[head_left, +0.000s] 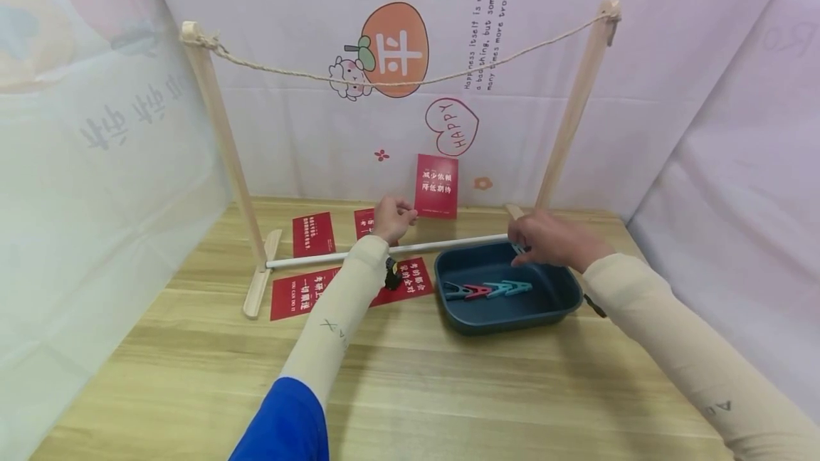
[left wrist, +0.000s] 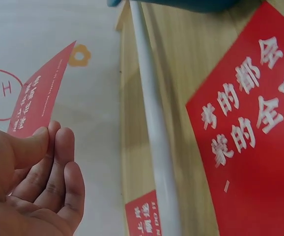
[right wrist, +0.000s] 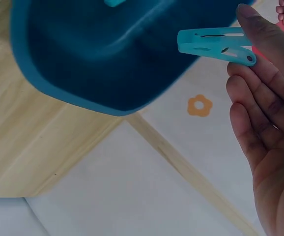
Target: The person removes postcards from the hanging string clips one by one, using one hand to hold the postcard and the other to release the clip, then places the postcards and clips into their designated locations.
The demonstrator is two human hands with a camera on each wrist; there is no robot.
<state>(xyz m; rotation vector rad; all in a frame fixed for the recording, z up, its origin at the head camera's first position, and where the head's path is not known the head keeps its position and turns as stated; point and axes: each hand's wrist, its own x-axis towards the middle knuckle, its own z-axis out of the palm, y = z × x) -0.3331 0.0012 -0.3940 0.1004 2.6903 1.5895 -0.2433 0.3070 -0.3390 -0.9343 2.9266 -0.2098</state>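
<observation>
Between thumb and fingers, my left hand (head_left: 393,220) pinches a red card (head_left: 437,186) with white lettering by its lower edge, upright near the back cloth. The left wrist view shows the thumb pressed on the card (left wrist: 42,91). My right hand (head_left: 552,239) is over the right side of a dark blue tub (head_left: 474,322). It pinches a turquoise clothespin (right wrist: 213,45) by its handle end, the tip pointing away from the fingers. Inside the tub lie several more clothespins, among them a red one (head_left: 477,292) and a turquoise one (head_left: 516,287).
A twine line (head_left: 416,82) sags between two wooden posts (head_left: 224,141), above both hands. A white rod (head_left: 307,260) joins the posts low down. More red cards (head_left: 313,234) lie on the wooden table (head_left: 410,390) on either side of the rod. A printed cloth (head_left: 307,148) hangs behind.
</observation>
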